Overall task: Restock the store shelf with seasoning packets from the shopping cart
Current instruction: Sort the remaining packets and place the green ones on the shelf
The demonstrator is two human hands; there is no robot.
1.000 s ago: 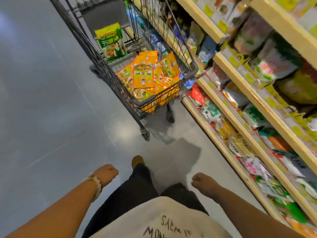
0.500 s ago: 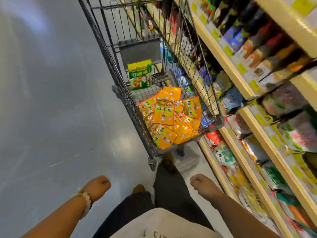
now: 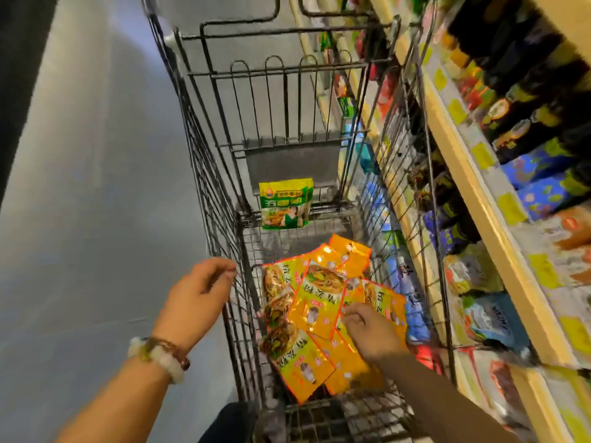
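Orange packets point(image 3: 323, 302), heaped in cart point(image 3: 224, 199), long axes mixed. Right hand point(image 3: 371, 330) nearer, directly above, fingers curled, grip unclear. Left hand point(image 3: 195, 298) loose at cart's side. Shelf point(image 3: 479, 193) rightward.

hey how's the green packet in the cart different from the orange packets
The green packet is a single one, propped upright at the far end of the cart; the orange packets are many, lying flat and overlapping at the near end. Nothing touches the green packet, while the right hand reaches down onto the orange packets. Both are printed food pouches inside the same cart.
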